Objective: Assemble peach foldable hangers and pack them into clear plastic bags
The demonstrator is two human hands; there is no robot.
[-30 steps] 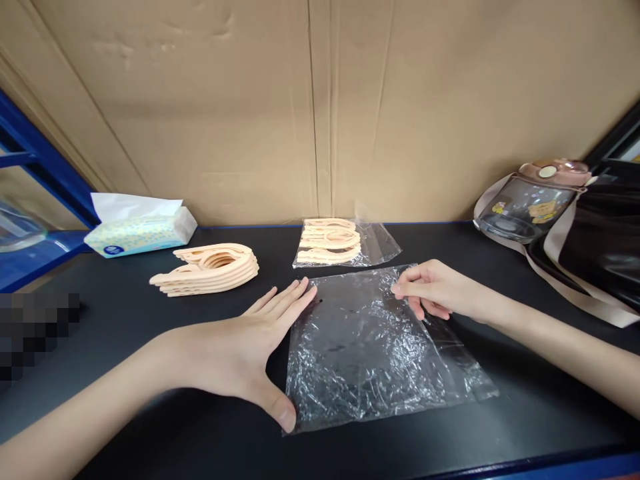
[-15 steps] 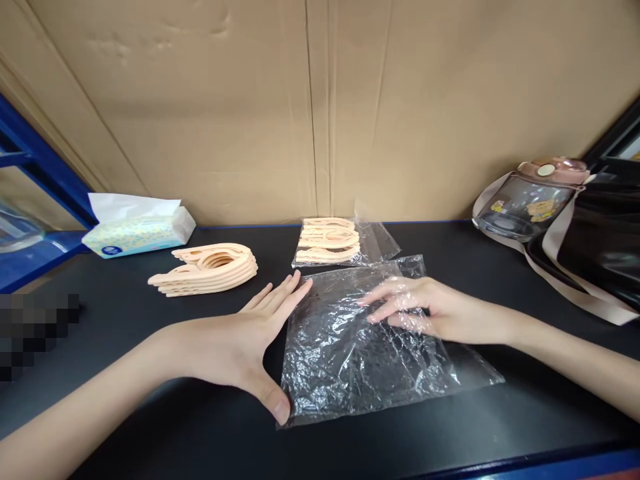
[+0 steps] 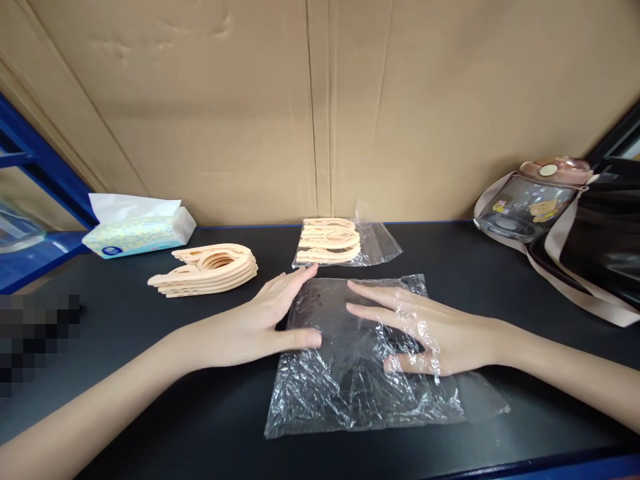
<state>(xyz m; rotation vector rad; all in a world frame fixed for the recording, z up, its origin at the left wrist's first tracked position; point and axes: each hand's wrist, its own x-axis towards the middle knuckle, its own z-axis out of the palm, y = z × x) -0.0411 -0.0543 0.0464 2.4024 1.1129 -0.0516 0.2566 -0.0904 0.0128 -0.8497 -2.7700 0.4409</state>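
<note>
A crinkled clear plastic bag (image 3: 345,393) lies flat on the black tabletop (image 3: 150,373) in front of me. My right hand (image 3: 425,330) is slid inside the bag through its right-hand opening, fingers stretched out and spread under the film. My left hand (image 3: 260,323) rests on the bag's left edge, fingers extended, thumb pressing on the plastic. Behind my left hand lies a loose stack of peach plastic hangers (image 3: 207,268). A second clear bag filled with peach hangers (image 3: 333,241) lies just beyond the empty bag.
A tissue pack (image 3: 137,227) sits at the back left beside a blue frame (image 3: 35,167). A water bottle (image 3: 530,200) and a black bag with beige straps (image 3: 595,253) lie at the right. Cardboard (image 3: 320,100) walls off the back.
My right hand has pushed further left into the bag, fingers now spread inside it. My left hand's thumb has swung up onto the bag's left edge, and the bag has shifted slightly toward me.
</note>
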